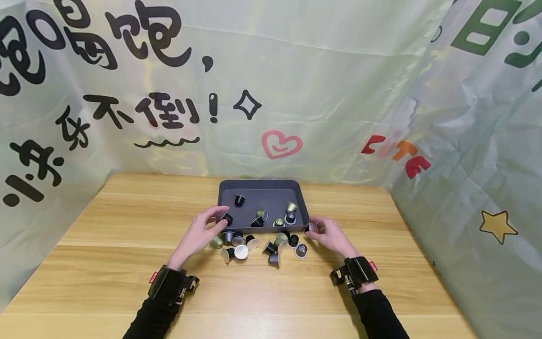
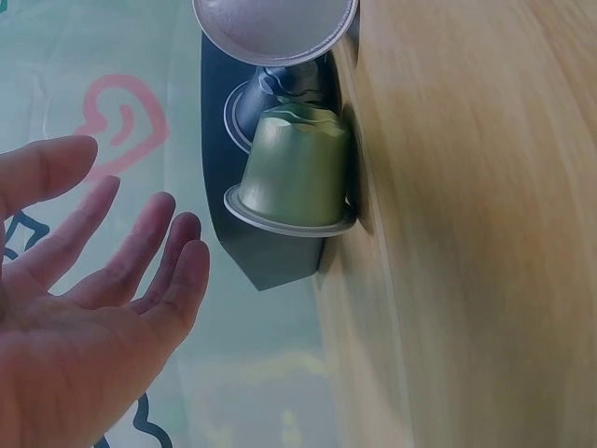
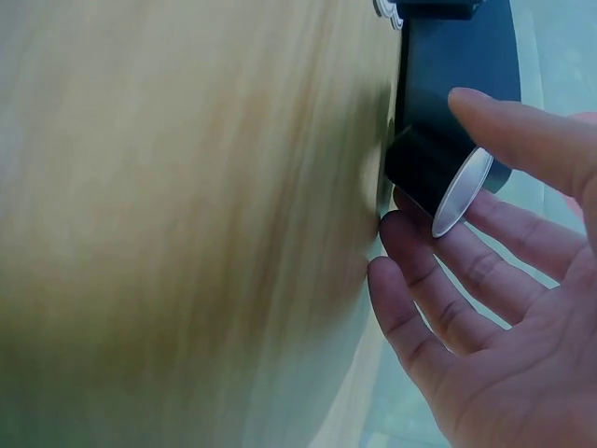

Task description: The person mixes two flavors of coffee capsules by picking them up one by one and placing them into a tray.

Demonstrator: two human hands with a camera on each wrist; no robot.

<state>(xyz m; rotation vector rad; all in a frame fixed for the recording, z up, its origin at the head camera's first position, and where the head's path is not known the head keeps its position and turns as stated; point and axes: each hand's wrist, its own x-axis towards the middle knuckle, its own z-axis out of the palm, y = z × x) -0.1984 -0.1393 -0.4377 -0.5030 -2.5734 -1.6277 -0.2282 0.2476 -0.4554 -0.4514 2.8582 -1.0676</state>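
At the front left corner of the dark grey tray, my left hand has thumb and fingers spread. A black coffee capsule shows between them in the head view. Nothing is held in the left wrist view, where that hand is beside a green capsule. My right hand is at the tray's front right corner, its fingers around a dark capsule with a silver rim. That capsule is tilted, its rim towards the palm, and the thumb stands apart above it.
Several capsules lie inside the tray, among them a black one and a pale green one. In front of it are two loose groups on the wooden table, including a white-lidded capsule. A printed cloth hangs behind.
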